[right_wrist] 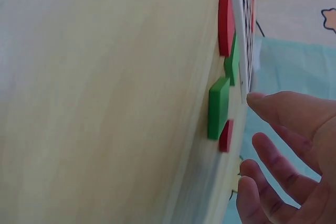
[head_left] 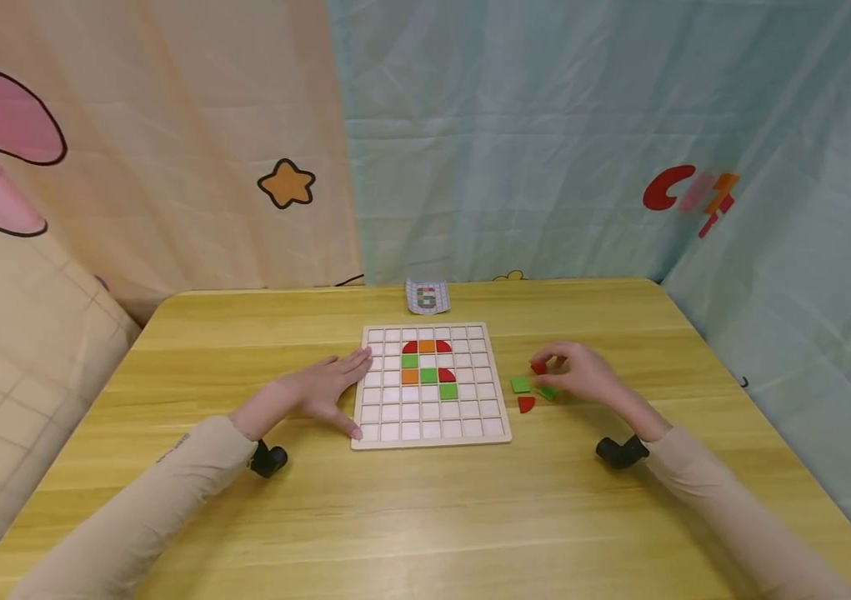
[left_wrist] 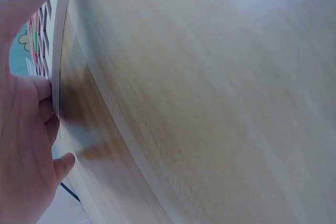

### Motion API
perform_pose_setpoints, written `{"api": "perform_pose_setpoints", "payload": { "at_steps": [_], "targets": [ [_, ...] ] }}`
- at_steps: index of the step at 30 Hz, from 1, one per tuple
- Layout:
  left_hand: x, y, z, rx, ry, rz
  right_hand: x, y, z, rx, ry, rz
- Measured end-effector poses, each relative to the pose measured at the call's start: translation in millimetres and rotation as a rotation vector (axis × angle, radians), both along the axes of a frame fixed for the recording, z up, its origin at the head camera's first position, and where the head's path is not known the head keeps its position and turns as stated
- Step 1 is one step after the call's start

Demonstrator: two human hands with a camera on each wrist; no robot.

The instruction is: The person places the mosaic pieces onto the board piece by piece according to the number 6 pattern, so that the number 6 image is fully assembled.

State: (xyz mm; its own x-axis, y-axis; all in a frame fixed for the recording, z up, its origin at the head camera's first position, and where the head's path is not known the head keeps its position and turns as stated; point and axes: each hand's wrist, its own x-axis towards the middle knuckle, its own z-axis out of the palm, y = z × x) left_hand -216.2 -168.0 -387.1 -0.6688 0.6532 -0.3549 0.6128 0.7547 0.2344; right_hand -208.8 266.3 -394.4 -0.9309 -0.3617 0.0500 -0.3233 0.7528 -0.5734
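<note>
Board lies flat on the table, a light wooden frame with a white grid. Eight tiles sit in its cells. Farthest is a row of three: a red tile at left, an orange tile between and a second red tile at right. Just on the near side of the left red is a green tile. Nearer again, another row runs left to right: orange, green and red. One more green tile lies next to that red, on its near side.

The left hand rests at the board's left side, fingers and thumb spread apart, touching the frame; it grips no tile.

On the table right of the board are four loose tiles: a green one near the frame, a red one on its near side, another green to the right, partly under the right hand, and a red farthest, by that hand's fingertips. Its fingers are curved, with thumb and fingers apart; the right wrist view shows nothing between them.

Beyond the board, a small printed card lies by the table's far edge, before a curtain.
</note>
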Motion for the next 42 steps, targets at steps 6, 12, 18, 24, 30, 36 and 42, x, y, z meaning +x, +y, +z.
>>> {"api": "perform_pose_setpoints", "payload": {
  "at_steps": [6,12,18,24,30,36,42],
  "targets": [
    [-1.0,0.9,0.3,-0.008,-0.003,-0.005,-5.0,14,-6.3,0.018,0.014,-0.025],
    [-1.9,0.1,0.1,-0.003,-0.002,0.001,-13.7,21,-9.9,0.001,-0.004,-0.011],
    [-2.8,-1.0,0.0,0.005,0.008,0.001,-21.7,22,-9.5,0.012,-0.018,0.042],
    [-2.9,-1.0,-2.7,-0.001,0.006,-0.002,-23.2,20,-10.3,0.03,-0.038,0.085],
    [-2.2,0.2,-3.3,0.005,-0.003,0.005,-24.0,20,-11.4,0.045,-0.053,0.078],
    [-1.7,-0.3,-3.8,0.013,-0.005,0.008,-25.2,18,-10.6,0.071,-0.068,0.067],
    [-1.7,-0.5,-4.5,0.024,-0.005,0.012,-25.0,12,-9.6,0.087,-0.072,0.081]
  ]
}}
